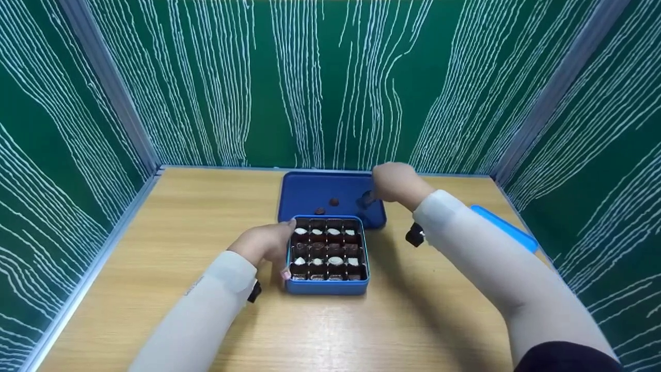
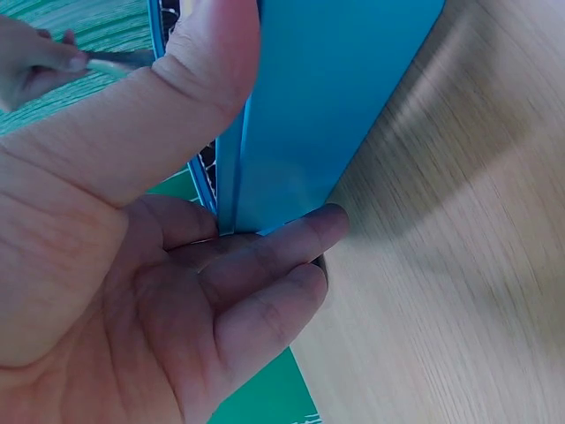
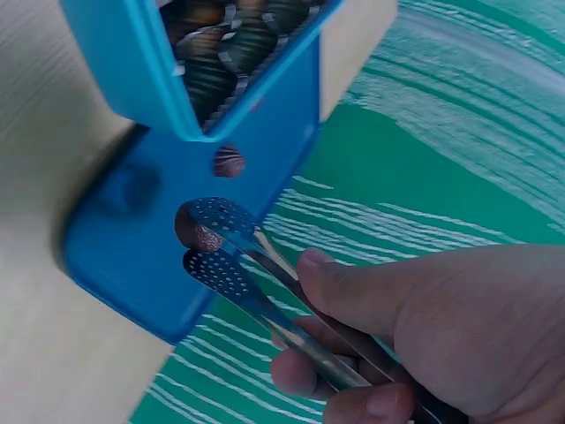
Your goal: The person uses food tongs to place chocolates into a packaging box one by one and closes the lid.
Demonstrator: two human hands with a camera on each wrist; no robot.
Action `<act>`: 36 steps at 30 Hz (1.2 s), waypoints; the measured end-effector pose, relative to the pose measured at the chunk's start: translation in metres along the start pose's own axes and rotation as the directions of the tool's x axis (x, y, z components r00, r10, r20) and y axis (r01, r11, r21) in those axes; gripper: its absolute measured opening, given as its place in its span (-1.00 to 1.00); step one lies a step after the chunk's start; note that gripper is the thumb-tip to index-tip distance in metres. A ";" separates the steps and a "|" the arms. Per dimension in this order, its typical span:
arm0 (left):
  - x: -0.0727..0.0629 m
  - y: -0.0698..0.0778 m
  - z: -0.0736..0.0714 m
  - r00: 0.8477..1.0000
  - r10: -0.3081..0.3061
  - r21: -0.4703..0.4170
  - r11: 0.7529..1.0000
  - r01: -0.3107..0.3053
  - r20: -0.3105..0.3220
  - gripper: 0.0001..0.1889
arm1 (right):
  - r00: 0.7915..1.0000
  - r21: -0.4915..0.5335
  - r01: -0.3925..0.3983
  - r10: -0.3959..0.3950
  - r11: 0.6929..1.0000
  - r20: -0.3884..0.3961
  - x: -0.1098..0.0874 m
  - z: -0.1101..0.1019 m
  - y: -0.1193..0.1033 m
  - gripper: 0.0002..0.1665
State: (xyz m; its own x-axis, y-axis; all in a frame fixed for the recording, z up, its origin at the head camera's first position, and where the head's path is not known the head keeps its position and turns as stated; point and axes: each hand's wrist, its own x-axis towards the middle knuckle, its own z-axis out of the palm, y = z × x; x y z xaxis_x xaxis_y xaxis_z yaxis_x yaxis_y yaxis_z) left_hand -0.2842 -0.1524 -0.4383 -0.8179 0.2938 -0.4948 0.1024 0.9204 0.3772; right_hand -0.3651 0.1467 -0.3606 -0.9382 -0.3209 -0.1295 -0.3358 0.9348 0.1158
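A blue tin box [image 1: 328,288] stands on the table, its dark divided insert filled with rows of white and dark chocolates [image 1: 335,261]. My left hand [image 1: 263,243] grips its left side, thumb at one corner and fingers at the other. Past the box, my right hand [image 3: 441,327] holds perforated metal tongs [image 3: 226,276]. Between the tong heads is a round brown chocolate [image 3: 187,226], over the dark blue tray [image 1: 304,188]. Two more chocolates lie on the tray, one ridged chocolate [image 3: 228,162] close to the box in the right wrist view.
A light blue flat lid-like piece [image 1: 503,229] lies at the table's right edge. Green walls [image 1: 335,88] with white wavy lines enclose the wooden table [image 1: 206,206] behind and on both sides. The box overlaps the tray's near edge in the head view.
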 end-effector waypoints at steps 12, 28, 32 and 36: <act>0.000 -0.001 -0.002 1.000 0.009 0.025 1.000 -0.009 -0.010 0.63 | 0.980 -0.009 0.189 -0.188 0.982 0.068 -0.071 -0.036 -0.049 -0.24; 0.003 0.002 -0.001 1.000 -0.015 0.008 1.000 0.015 0.014 0.63 | 0.919 -0.222 0.391 -0.367 0.893 0.145 -0.096 -0.003 -0.098 -0.40; 0.001 0.003 -0.001 1.000 0.001 0.031 1.000 -0.002 0.014 0.58 | 0.912 -0.244 0.405 -0.372 0.881 0.170 -0.094 0.002 -0.104 -0.31; -0.001 0.005 -0.001 1.000 -0.005 0.039 0.999 0.004 0.015 0.55 | 0.899 -0.327 0.437 -0.399 0.838 0.181 -0.091 0.010 -0.116 -0.27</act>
State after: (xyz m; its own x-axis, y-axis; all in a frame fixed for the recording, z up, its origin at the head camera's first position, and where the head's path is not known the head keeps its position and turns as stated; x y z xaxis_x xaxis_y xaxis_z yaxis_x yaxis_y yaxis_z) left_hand -0.2836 -0.1485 -0.4353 -0.8098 0.2931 -0.5082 0.1212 0.9312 0.3439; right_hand -0.2396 0.0689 -0.3725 -0.6944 -0.6335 -0.3413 -0.7191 0.5929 0.3625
